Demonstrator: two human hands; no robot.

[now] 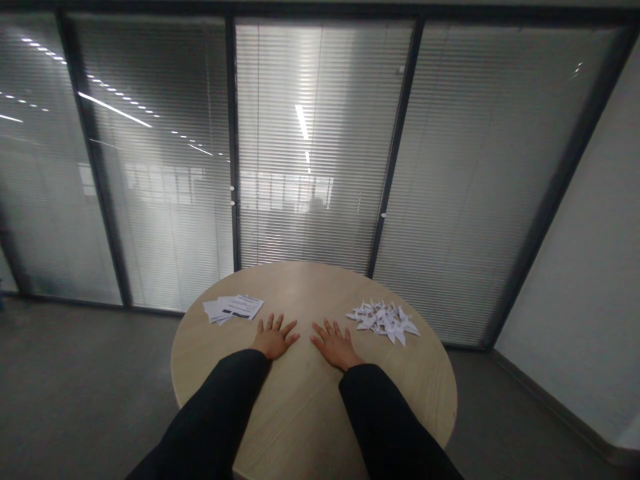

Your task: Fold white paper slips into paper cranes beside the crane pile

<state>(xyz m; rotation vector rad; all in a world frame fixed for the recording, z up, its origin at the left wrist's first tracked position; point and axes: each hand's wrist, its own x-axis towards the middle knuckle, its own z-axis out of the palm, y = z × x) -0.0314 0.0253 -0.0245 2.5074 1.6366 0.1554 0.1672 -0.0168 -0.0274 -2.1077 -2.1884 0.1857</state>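
Observation:
My left hand (pixel 274 339) lies flat on the round wooden table (pixel 300 413), fingers spread, holding nothing. Just beyond it to the left is a loose stack of white printed paper sheets (pixel 240 307), fanned out a little. My right hand (pixel 334 343) also rests palm down with its fingers apart and nothing in them. To its right sits a heap of folded white paper cranes (pixel 384 320), several of them overlapping. A small gap of bare tabletop separates the two hands, and neither one touches the papers or the cranes.
Glass partition panels with closed blinds (pixel 310 147) stand behind the table, set in dark frames (pixel 233 133). A pale wall (pixel 590 280) rises at the right. Grey floor (pixel 90 387) surrounds the table.

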